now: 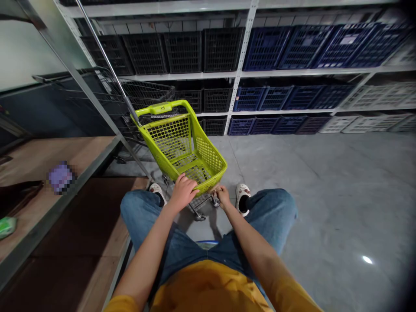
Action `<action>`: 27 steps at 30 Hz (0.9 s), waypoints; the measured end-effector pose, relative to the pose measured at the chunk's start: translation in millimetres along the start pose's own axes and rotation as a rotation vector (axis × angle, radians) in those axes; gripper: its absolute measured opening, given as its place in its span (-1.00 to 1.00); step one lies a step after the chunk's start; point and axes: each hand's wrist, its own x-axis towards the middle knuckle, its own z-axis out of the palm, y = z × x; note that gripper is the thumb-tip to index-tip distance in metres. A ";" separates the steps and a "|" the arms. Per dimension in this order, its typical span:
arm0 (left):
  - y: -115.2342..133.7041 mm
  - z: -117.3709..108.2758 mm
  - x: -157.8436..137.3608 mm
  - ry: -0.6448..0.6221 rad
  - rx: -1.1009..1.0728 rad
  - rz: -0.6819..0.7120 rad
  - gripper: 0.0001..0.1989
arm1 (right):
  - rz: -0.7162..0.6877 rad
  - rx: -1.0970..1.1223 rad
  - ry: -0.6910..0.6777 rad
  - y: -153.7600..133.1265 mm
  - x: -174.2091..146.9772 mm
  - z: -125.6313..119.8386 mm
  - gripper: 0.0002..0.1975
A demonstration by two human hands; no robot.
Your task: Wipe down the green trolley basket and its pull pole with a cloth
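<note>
A small lime-green shopping cart (208, 156) stands on the floor between my feet, its basket bare inside and its handle on the far side. My left hand (184, 191) lies over the near rim of the basket, fingers curled round its edge. Low at the cart's near right corner is my right hand (223, 196), fingers closed. A bit of something beige shows beside them against the basket, too small to name. The cart's metal legs and casters show below the basket. A pole rises from near the handle.
A wooden-topped metal shelf unit (81, 151) is close on my left, holding a green-and-white packet (7, 227) and a blurred purple item. Behind the cart stands a dark wire cart (146, 93). White racks with black, blue (266, 47) and pale crates line the back.
</note>
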 end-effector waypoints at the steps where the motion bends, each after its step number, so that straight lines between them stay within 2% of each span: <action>1: -1.2 -0.2 -0.9 0.000 -0.003 0.000 -0.87 | 0.028 0.035 0.016 -2.4 0.7 0.5 -0.82; 5: -6.5 -0.7 -4.2 0.000 -0.020 -0.003 -0.89 | 0.112 0.151 0.103 -35.6 24.2 -5.4 -0.88; 9: -10.7 -1.3 -6.1 -0.006 -0.025 0.001 -0.89 | -0.076 0.235 0.104 -79.0 48.8 -14.3 -0.83; 11: -11.7 -1.1 -6.7 -0.005 -0.027 0.005 -0.89 | -0.158 0.239 0.097 -89.7 50.8 -14.0 -0.82; 13: -11.9 -0.8 -7.1 -0.004 -0.024 0.005 -0.89 | -0.185 0.163 0.120 -87.7 44.3 -10.2 -0.83; 16: -11.7 -0.7 -7.5 -0.004 -0.020 0.000 -0.89 | -0.155 0.002 0.162 -65.4 22.5 -2.4 -0.88; 21: -13.7 -1.9 -8.8 0.004 -0.020 -0.003 -0.90 | -0.001 -0.098 0.056 -25.2 -17.4 6.9 -0.88; 24: -14.9 -2.5 -10.0 0.003 -0.015 -0.005 -0.90 | 0.028 -0.083 0.058 -24.9 -21.3 11.0 -0.87; 27: -14.2 -3.0 -10.5 0.003 -0.017 -0.008 -0.91 | 0.010 -0.052 0.124 -45.0 -7.9 11.0 -0.88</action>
